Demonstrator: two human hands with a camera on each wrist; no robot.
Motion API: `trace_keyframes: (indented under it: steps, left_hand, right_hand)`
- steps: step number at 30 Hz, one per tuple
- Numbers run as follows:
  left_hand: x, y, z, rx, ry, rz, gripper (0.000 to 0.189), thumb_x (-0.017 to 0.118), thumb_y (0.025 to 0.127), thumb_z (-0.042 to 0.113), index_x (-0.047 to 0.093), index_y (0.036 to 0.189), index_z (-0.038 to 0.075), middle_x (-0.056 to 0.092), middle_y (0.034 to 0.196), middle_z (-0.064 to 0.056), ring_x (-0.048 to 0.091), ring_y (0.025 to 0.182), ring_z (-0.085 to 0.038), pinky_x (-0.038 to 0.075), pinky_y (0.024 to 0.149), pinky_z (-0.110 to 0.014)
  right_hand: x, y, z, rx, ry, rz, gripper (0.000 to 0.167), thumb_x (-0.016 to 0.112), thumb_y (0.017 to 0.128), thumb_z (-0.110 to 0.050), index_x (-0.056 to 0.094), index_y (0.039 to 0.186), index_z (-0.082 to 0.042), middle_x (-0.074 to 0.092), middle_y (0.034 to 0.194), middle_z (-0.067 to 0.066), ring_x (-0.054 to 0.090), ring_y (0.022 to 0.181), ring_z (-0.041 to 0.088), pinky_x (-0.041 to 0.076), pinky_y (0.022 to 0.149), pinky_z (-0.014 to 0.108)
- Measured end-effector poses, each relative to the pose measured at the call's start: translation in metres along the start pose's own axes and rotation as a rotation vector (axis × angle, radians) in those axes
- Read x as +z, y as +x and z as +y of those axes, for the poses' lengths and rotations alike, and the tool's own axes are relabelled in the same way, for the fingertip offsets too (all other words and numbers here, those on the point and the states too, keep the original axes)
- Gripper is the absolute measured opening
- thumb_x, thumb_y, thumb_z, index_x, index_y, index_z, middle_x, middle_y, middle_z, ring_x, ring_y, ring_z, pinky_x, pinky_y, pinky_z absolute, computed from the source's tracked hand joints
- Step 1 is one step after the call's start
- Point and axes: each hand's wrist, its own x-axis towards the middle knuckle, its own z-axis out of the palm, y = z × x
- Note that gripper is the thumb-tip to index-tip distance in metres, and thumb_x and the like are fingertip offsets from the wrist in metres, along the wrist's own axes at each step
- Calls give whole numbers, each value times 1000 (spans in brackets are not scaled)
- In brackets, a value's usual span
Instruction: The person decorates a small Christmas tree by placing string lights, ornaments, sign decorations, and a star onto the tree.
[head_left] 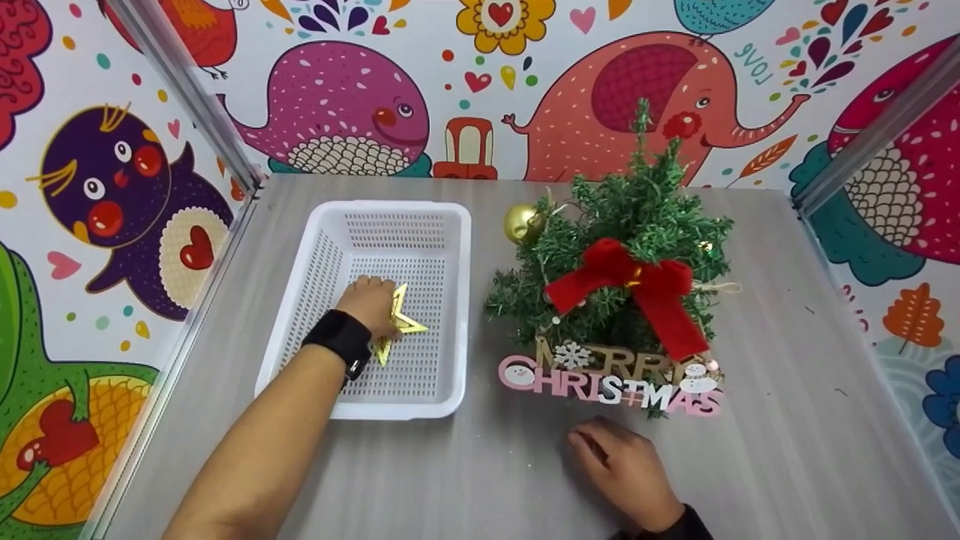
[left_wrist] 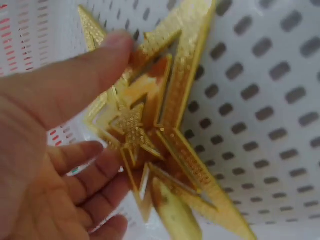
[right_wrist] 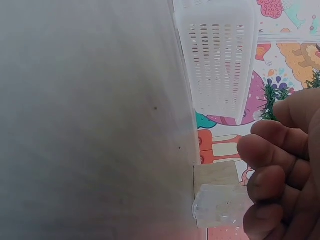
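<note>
Inside the white plastic basket (head_left: 457, 322), my left hand (head_left: 369, 304) pinches a gold star tree topper (head_left: 406, 321). In the left wrist view the thumb lies across the front of the star (left_wrist: 175, 100), with fingers behind it. The star has nested cut-out outlines and a short tube at its lower end. My right hand (head_left: 626, 469) rests on the table, loosely curled and holding nothing, just in front of a small green Christmas tree (head_left: 622, 210). A red velvet bow (head_left: 660, 289) and a "Merry Christmas" sign (head_left: 622, 382) hang on the tree's front.
A gold ball ornament (head_left: 523, 223) hangs at the tree's left side. The basket stands left of the tree on a grey table (head_left: 787, 450). Walls with cartoon animals and metal corner strips (head_left: 180, 82) enclose the back and sides.
</note>
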Motion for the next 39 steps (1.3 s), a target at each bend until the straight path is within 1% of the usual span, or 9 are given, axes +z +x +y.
trace_keyframes:
  steps: [3,8,15,18,21,26,30,34,39]
  left_hand:
    - [-1,0,-3,-36,-53,-6,84,90,79,37,52,138,-9,60,133,-28,51,128,-46,38,116,-60]
    - [-15,-6,-11,-88,-196,-43,63,87,83,29,60,127,-7,70,117,-22,65,107,-38,49,102,-55]
    - [-44,-27,-22,4,-368,-26,24,81,87,13,59,93,3,60,84,-8,56,75,-22,48,72,-35]
    - [-54,-43,-21,36,-440,64,13,77,90,11,65,89,5,63,78,-5,54,69,-18,46,67,-31]
    - [-62,-64,-15,27,-567,215,6,73,95,13,75,94,7,72,84,-7,54,69,-17,46,66,-29]
    - [-70,-106,12,43,-851,444,13,75,96,18,79,107,11,73,85,-11,57,66,-18,49,59,-23]
    - [-72,-133,49,197,-1072,561,14,78,92,8,79,105,6,77,87,-9,66,65,-19,56,58,-24]
    - [-69,-148,90,460,-1259,669,15,76,86,-8,78,100,-2,79,91,-7,73,69,-17,60,61,-26]
    - [-53,-145,139,767,-1487,562,11,74,89,-3,76,100,-2,79,93,-1,73,70,-10,59,56,-27]
  right_hand:
    - [1,0,1,-22,-10,16,12,83,88,-15,75,93,-22,67,85,-20,59,76,-4,55,68,28]
    - [4,-3,4,-52,-17,42,13,84,86,-13,75,92,-21,68,85,-19,61,75,-4,56,67,28]
    - [4,-4,4,-51,36,52,15,83,86,-10,74,91,-21,67,84,-21,57,74,-5,55,66,27]
    - [4,-4,3,-51,52,47,16,83,87,-10,74,91,-22,66,84,-21,56,74,-6,55,66,26]
    - [3,-3,2,-68,63,69,18,83,85,-7,74,90,-21,66,84,-21,56,73,-6,54,65,24]
    - [-2,0,-6,-196,135,161,26,84,80,3,74,92,-17,66,82,-17,55,72,-5,48,64,15]
    - [-16,6,-20,-351,245,233,23,80,84,5,75,98,-12,66,83,-10,54,70,-1,45,61,12]
    - [-36,15,-38,-522,397,305,6,69,98,-3,74,101,-1,66,82,1,56,71,6,46,61,18]
    - [-58,24,-66,-563,619,336,15,65,98,2,68,108,13,69,96,13,65,87,15,53,78,22]
